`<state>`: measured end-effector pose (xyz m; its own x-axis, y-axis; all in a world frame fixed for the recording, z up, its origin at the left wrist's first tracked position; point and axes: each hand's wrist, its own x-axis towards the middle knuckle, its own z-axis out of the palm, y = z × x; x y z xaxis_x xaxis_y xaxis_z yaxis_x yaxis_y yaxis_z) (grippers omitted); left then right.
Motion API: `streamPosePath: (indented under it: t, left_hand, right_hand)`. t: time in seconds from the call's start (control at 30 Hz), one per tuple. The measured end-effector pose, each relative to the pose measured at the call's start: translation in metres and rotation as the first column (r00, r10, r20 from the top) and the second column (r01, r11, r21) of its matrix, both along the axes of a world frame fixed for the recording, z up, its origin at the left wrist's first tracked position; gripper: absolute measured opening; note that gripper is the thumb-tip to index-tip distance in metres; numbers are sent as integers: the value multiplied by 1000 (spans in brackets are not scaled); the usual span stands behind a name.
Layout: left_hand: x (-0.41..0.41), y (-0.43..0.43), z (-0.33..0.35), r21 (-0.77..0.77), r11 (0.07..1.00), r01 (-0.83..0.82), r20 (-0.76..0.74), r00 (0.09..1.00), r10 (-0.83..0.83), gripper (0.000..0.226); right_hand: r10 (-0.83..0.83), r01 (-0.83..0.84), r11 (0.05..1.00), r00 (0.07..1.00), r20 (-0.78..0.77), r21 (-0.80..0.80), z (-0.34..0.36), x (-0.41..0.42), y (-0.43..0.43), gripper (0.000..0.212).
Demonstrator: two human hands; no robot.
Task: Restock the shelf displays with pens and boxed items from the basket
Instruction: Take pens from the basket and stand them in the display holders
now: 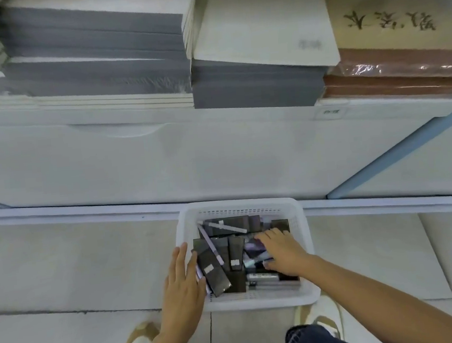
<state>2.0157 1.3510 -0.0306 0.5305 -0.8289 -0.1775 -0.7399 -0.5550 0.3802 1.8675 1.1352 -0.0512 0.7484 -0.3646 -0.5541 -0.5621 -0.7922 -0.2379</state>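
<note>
A white basket (pixel 239 204) is sitting on the tiled floor, holding dark boxes (pixel 215 271) and pens (pixel 225 227) piled loosely. The small white stickers on two boxes are showing print too blurred to read. The left hand (pixel 181 284) is lying with straight fingers along the basket's left rim, thumb touching a box. The right hand (pixel 283 251) is reaching into the basket's right half and spreading over the goods; whether it is gripping a pen I cannot tell, as the palm is hiding what lies under it. Well beyond the basket, a shelf-edge tag (pixel 330 112) is carrying illegible marks. Beyond it to the right, brown notebooks (pixel 392 20) are showing brush-style characters, upside down and unreadable. Grey paper stacks (pixel 93 46) are running out of view far beyond the basket's left side.
</note>
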Motion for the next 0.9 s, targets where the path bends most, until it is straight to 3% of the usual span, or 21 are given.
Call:
streamPosePath:
  t: [0.23,0.33,0.43,0.5,0.57,0.6,0.67,0.73,0.77,0.83,0.9]
  left_hand:
    - [0,1,-6,89,996,-24,-25,999,26,56]
    - [-2,-5,-2,77,996,-48,19,999,47,50]
    - [-5,-14,1,-42,995,-89,34,995,90,38]
    - [-8,-23,5,-160,986,-42,-24,999,39,24]
    - [-14,-35,8,-211,972,-104,-264,963,46,16]
    - [-18,-43,11,-167,963,-213,-470,875,112,15]
    - [-27,-61,21,38,923,-382,-817,520,249,21]
    - [-36,-75,26,164,881,-444,-945,185,269,28]
    - [-39,-81,28,180,851,-494,-967,71,245,27]
    - [-43,-89,31,228,753,-618,-966,-48,254,23]
    - [-43,-93,30,238,682,-692,-961,-68,268,23]
  right_hand:
    - [-3,2,996,1000,12,89,-5,1,-1,33]
    - [-96,80,978,993,73,192,-5,-2,-2,29]
    - [-247,197,932,959,136,304,-2,0,-6,25]
    - [-380,277,861,908,176,426,3,1,-6,29]
    - [-514,336,756,836,191,562,11,4,-3,21]
    - [-565,352,697,806,176,624,16,6,0,13]
    - [-614,344,590,779,130,731,27,9,7,15]
    - [-586,282,520,804,97,806,36,13,17,23]
    - [-570,252,485,817,84,837,39,15,21,28]
    - [-559,234,424,827,50,875,43,19,29,43]
    - [-571,243,394,821,28,886,46,21,31,39]
